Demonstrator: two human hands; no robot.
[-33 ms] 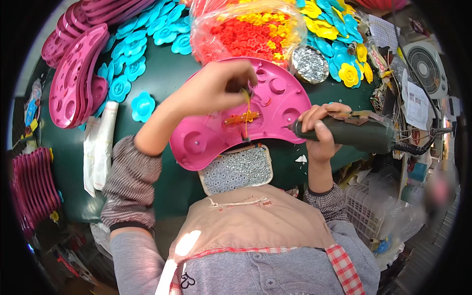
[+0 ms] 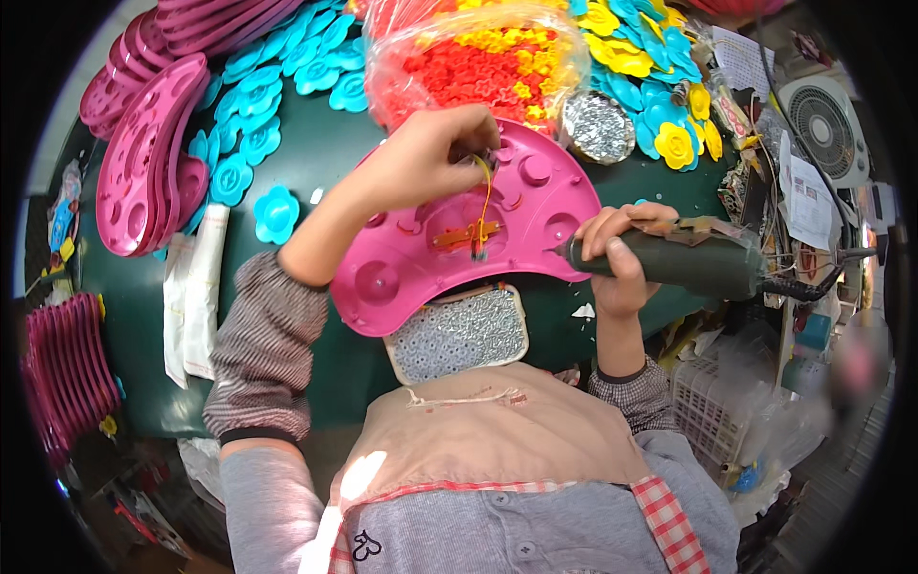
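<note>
Print covers a white sheet (image 2: 809,209). The right hand (image 2: 622,258) wraps its fingers round a dark power tool (image 2: 693,263); the left hand's (image 2: 442,148) fingers curl over the pink shell (image 2: 531,251) on the table (image 2: 143,335), whether pinching I can't tell.

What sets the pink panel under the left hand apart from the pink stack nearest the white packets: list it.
The panel lies alone; the stack holds several pieces. The panel runs mostly left to right; the stack runs mostly front to back. An orange piece and a yellow wire show over the panel but not the stack. Both are pink and curved, with round hollows.
</note>
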